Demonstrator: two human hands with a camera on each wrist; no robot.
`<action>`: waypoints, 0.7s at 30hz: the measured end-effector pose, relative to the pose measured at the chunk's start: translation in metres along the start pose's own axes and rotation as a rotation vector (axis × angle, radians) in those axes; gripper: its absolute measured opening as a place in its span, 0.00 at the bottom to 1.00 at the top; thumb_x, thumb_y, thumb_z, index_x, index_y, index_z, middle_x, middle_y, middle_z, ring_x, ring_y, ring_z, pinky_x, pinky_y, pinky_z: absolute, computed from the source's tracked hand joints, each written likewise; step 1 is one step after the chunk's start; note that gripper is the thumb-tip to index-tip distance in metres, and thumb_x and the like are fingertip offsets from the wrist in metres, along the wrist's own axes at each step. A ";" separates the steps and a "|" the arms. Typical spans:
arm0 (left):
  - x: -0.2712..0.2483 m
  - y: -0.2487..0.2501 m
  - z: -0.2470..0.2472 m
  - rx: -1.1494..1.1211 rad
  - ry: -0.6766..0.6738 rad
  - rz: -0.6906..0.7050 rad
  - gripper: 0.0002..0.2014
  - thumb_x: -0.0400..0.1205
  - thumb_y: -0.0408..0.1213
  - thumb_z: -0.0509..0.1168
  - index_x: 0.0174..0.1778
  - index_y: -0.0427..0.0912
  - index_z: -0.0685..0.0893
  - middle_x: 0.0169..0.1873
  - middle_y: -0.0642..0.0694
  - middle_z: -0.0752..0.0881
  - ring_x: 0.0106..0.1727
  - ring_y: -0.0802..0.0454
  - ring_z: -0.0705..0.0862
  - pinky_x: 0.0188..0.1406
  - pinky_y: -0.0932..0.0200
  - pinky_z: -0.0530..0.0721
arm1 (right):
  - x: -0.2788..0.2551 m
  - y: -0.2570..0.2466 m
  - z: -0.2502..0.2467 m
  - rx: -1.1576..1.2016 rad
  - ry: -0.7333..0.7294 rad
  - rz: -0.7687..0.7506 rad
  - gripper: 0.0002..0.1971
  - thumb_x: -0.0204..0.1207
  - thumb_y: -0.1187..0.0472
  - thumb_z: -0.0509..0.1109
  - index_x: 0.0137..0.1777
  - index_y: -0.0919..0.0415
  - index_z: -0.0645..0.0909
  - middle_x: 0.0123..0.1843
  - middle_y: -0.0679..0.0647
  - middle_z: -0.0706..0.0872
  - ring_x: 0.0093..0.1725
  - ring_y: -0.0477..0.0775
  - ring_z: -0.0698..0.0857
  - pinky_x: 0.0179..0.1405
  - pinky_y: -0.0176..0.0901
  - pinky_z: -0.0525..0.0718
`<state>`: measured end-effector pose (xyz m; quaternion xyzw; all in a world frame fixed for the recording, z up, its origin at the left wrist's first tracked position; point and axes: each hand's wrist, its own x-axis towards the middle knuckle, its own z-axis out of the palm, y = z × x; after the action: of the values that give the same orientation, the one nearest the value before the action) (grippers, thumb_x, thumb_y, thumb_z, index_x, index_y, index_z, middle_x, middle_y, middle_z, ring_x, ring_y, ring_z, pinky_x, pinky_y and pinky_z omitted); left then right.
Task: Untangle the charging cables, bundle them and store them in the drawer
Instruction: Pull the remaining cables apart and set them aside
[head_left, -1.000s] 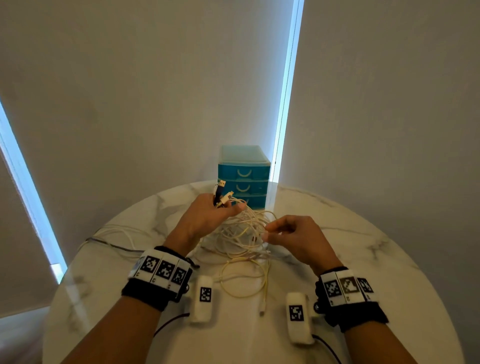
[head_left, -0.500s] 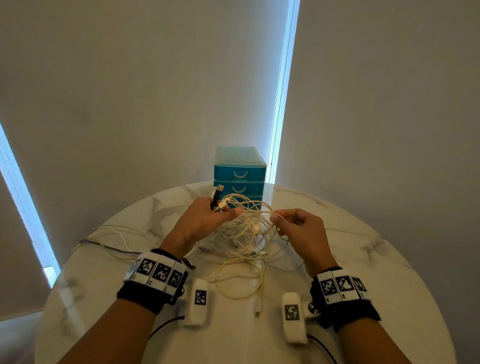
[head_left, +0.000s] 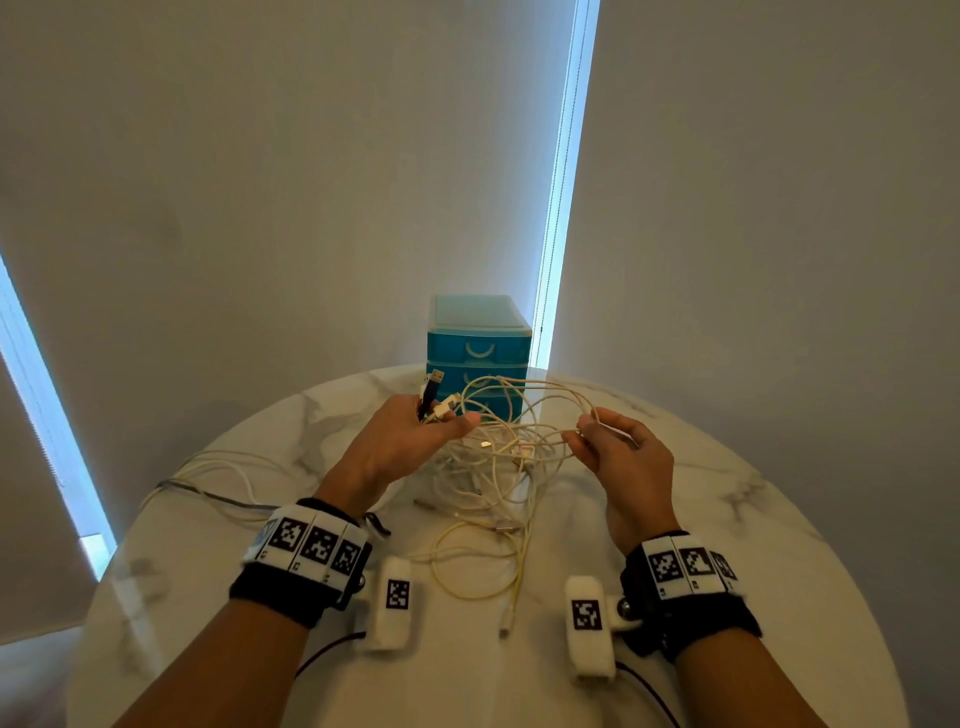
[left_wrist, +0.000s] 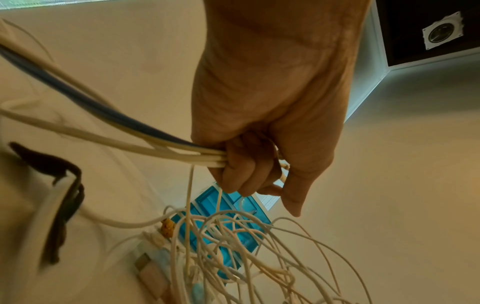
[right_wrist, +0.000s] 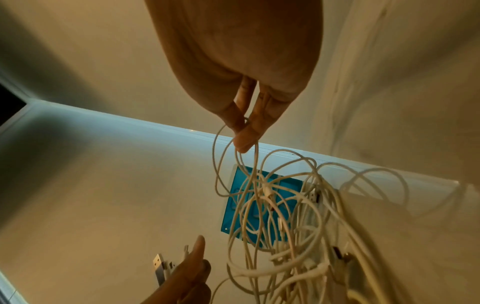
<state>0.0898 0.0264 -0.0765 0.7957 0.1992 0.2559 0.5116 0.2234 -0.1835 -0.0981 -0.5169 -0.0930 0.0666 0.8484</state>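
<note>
A tangle of white charging cables (head_left: 493, 467) lies mid-table between my hands and is partly lifted. My left hand (head_left: 410, 436) grips several cable ends (left_wrist: 197, 156), their USB plugs (head_left: 434, 397) sticking up past the fingers; one cable there is blue. My right hand (head_left: 597, 436) pinches a white cable loop (right_wrist: 244, 127) between thumb and fingers and holds it up from the tangle. A teal drawer unit (head_left: 478, 348) stands at the table's far edge behind the tangle, its drawers closed.
The round marble table (head_left: 727, 519) ends close on every side. More cable lengths (head_left: 208, 483) trail off to the left edge. One loose loop with a plug (head_left: 509, 597) lies near me. Walls and bright window slits (head_left: 561, 182) stand behind.
My right hand has moved right and up, drawing a cable loop out of the tangle. The left hand has kept its hold on the plug ends and risen slightly.
</note>
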 end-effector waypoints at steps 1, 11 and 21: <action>0.000 0.000 -0.001 -0.004 0.003 -0.001 0.14 0.82 0.54 0.80 0.38 0.48 0.92 0.28 0.57 0.88 0.33 0.62 0.84 0.40 0.57 0.77 | 0.001 0.001 -0.001 0.030 0.009 0.011 0.13 0.82 0.70 0.80 0.65 0.66 0.87 0.56 0.64 0.95 0.48 0.57 0.98 0.48 0.38 0.95; 0.001 0.001 0.001 0.070 0.018 -0.019 0.39 0.81 0.76 0.64 0.51 0.37 0.93 0.26 0.52 0.78 0.26 0.59 0.73 0.29 0.58 0.69 | -0.017 -0.004 0.012 -0.237 -0.426 0.058 0.09 0.82 0.64 0.81 0.58 0.65 0.89 0.55 0.67 0.95 0.53 0.64 0.97 0.47 0.46 0.93; 0.001 -0.007 0.000 0.105 -0.032 0.030 0.09 0.82 0.48 0.80 0.43 0.48 0.95 0.34 0.52 0.95 0.30 0.68 0.87 0.38 0.61 0.81 | -0.034 -0.013 0.024 -0.409 -0.535 0.134 0.22 0.90 0.44 0.70 0.61 0.65 0.90 0.52 0.63 0.96 0.50 0.64 0.97 0.45 0.52 0.92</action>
<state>0.0902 0.0299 -0.0826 0.8283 0.1921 0.2400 0.4684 0.1854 -0.1761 -0.0786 -0.6455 -0.2896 0.2356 0.6663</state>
